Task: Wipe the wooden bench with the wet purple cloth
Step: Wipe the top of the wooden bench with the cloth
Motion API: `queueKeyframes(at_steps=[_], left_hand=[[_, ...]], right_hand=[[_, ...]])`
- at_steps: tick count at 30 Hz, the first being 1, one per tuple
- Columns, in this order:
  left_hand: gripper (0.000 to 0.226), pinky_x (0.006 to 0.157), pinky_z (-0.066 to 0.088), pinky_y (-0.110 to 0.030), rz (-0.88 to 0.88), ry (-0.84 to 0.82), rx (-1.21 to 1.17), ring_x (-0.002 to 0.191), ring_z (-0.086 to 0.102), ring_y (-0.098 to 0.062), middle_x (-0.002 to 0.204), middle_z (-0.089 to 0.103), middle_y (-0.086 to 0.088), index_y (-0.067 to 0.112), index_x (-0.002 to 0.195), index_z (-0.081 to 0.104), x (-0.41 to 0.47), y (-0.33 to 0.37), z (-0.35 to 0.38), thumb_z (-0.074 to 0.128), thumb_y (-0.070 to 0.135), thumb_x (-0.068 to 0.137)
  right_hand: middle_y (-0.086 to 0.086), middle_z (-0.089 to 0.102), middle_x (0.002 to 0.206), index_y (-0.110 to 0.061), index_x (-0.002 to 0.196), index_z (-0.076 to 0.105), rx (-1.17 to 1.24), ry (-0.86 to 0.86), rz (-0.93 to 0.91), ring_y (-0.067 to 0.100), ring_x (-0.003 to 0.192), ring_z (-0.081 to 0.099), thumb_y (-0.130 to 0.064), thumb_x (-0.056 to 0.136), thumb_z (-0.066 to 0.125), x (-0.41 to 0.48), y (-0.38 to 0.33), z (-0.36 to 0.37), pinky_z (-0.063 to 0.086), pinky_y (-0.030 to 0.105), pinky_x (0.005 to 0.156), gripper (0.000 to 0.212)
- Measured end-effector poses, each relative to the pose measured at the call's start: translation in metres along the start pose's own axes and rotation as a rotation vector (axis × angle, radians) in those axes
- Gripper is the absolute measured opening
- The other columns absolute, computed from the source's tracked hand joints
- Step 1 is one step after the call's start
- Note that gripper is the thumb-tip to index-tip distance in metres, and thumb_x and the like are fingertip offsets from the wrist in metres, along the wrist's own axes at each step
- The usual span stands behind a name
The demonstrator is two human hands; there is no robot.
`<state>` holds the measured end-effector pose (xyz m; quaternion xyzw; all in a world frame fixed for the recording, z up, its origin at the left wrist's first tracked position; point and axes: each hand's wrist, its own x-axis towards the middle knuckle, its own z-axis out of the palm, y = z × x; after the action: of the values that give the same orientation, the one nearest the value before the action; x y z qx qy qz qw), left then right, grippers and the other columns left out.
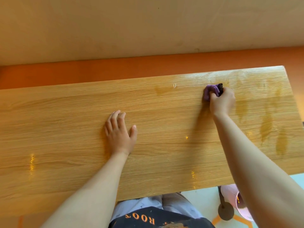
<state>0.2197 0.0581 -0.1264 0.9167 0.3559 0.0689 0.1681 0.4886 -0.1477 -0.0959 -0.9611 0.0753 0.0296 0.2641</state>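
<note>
The wooden bench fills most of the view, its grain running left to right. My right hand grips the bunched purple cloth and holds it against the bench top near the far right corner. Wet streaks shine on the wood to the right of that hand. My left hand rests flat on the middle of the bench, fingers straight and spread a little, holding nothing.
A beige wall with an orange band runs just behind the bench. Below the bench's near right edge a pink bucket stands on the floor beside a dark bench leg. The bench's right end lies close to the cloth.
</note>
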Motion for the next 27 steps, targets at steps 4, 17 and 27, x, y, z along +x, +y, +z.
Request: queueKeyframes(at_steps=[4,17,27], left_hand=[[0.053,0.104,0.028,-0.047,-0.007,-0.011,0.018,0.130,0.037,-0.032,0.139,0.047,-0.011,0.010,0.126,0.049,0.000,0.001,-0.002,0.046,0.042,0.084],[0.053,0.104,0.030,-0.048,-0.014,-0.042,0.047,0.131,0.037,-0.031,0.139,0.047,-0.010,0.010,0.126,0.049,0.000,0.001,-0.003,0.045,0.042,0.084],[0.054,0.104,0.031,-0.049,-0.025,-0.061,0.050,0.130,0.037,-0.032,0.139,0.046,-0.011,0.010,0.127,0.049,0.001,0.002,-0.003,0.044,0.042,0.085]], right_hand=[[0.018,0.059,0.104,-0.002,0.101,0.062,0.094,-0.117,-0.196,0.031,0.099,0.053,-0.017,0.087,0.057,-0.044,-0.047,0.036,0.037,0.031,0.084,0.021],[0.012,0.063,0.098,-0.009,0.097,0.066,0.127,-0.218,-0.361,0.029,0.093,0.057,-0.024,0.083,0.055,-0.025,-0.070,0.050,0.041,0.033,0.077,0.023],[0.021,0.057,0.111,0.000,0.106,0.059,0.062,-0.034,-0.110,0.033,0.106,0.052,-0.016,0.087,0.056,0.001,-0.045,0.032,0.035,0.032,0.090,0.025]])
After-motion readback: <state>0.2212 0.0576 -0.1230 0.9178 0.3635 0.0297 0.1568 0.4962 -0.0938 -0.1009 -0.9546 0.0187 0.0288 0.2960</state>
